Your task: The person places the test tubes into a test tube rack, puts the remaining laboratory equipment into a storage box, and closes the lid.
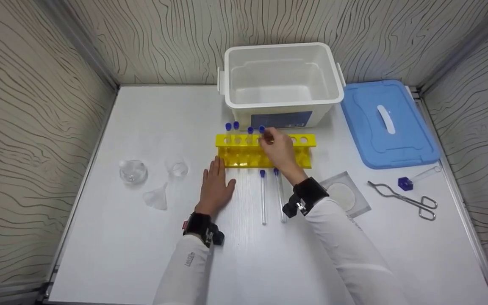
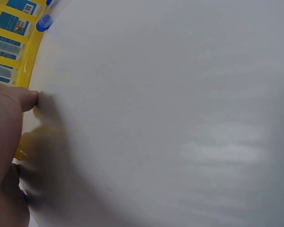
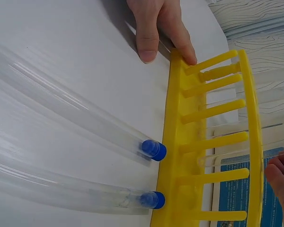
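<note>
Four blue-capped test tubes (image 1: 250, 130) stand in the left half of a yellow rack (image 1: 254, 159) at the centre of the head frame. The right hand (image 1: 281, 150) holds the rightmost tube (image 1: 262, 128), its thumb and fingers pinched just under the cap; the exact contact is hard to make out, as the fingers cover most of that tube and the right wrist view catches them only at its right edge. The left hand (image 1: 215, 190) lies flat, fingers straight and thumb spread, with its fingertips against the rack's lower left corner.

Below the rack, two more capped tubes lie side by side on the white table (image 1: 142, 254), a left one (image 1: 263, 199) and a right one (image 1: 280, 197), their caps toward the rack.

Behind the rack, at upper centre, a white bin (image 1: 284, 103) stands uncovered, a dark blue label (image 1: 281, 119) on its front. Its blue lid (image 1: 390, 146), with a white handle, rests at the upper right. Below the lid lie metal tongs (image 1: 406, 198), a clear cylinder (image 1: 424, 174) on its side with a blue base, and, nearer the right forearm, a round white disc (image 1: 341, 196) on a grey square.

At left centre of the frame are a round clear vessel (image 1: 134, 173), a clear beaker (image 1: 178, 168) and, below them, a translucent funnel (image 1: 157, 198).
</note>
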Tool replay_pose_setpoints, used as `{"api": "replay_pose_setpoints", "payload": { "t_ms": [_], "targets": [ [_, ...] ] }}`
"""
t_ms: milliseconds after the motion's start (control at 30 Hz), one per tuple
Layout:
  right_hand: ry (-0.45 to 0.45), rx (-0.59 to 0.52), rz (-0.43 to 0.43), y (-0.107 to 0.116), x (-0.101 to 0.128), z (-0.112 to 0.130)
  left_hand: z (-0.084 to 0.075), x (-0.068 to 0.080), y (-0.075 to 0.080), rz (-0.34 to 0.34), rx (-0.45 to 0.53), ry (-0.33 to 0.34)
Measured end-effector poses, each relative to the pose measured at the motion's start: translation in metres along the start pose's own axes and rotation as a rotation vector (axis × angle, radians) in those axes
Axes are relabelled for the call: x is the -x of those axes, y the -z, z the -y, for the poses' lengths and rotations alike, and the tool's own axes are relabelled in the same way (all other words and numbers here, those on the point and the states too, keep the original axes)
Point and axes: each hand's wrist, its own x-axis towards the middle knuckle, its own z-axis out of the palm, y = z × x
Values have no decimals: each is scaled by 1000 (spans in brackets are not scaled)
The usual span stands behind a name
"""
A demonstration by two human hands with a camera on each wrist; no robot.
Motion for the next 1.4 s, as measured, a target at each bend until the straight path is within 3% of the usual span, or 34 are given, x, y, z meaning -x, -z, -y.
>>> {"api": "replay_pose_setpoints", "payload": {
  "t_ms": [200, 500, 700, 1033, 1200, 1400],
  "targets": [
    [-33, 44, 16, 1, 1, -3, 1, 3, 0, -23, 14, -21],
    [-61, -26, -1, 11, 15, -5, 1, 3, -1, -31, 35, -29],
    [-48, -94, -56, 24, 28, -8, 0, 2, -1, -22, 27, -22],
    [43, -84, -132, 40, 55, -16, 1, 0, -1, -2, 12, -14],
    [51, -63, -159, 38, 66, -26, 2, -1, -2, 8, 10, -11],
    [24, 24, -131, 24, 78, -43, 1, 0, -1, 14, 17, 2]
  ]
}}
